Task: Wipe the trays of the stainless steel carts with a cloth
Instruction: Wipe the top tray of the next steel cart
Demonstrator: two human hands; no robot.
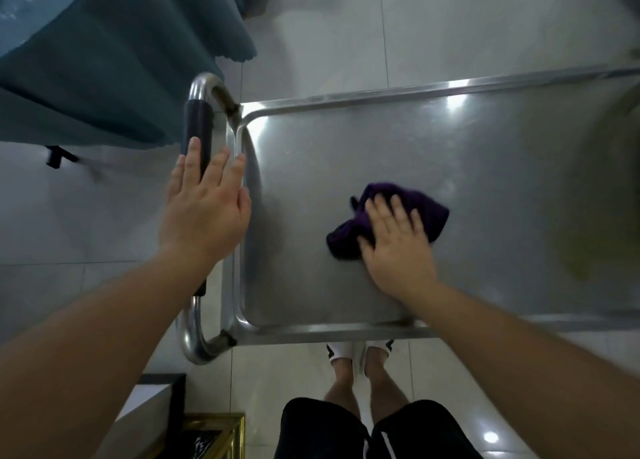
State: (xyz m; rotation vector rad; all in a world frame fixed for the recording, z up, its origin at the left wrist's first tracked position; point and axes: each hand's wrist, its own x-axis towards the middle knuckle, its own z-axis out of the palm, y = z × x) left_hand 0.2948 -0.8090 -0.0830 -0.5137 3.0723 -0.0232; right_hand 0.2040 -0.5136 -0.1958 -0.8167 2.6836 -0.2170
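Note:
The stainless steel cart's top tray (485, 168) fills the middle and right of the head view. A crumpled purple cloth (429, 209) lies on the tray. My right hand (398, 244) presses flat on the cloth with straight fingers. My left hand (204, 209) hovers with spread, straight fingers over the cart's handle (197, 126), a steel tube with a black grip at the tray's left end. Whether the left hand touches the handle is unclear.
A table draped in blue-green cloth (104, 60) stands at the upper left, close to the handle. A gold-framed object (214, 434) and a white-and-black box (152, 399) sit at the lower left. Pale tiled floor (450, 26) lies around. My legs and shoes (360, 351) are below the tray's near rim.

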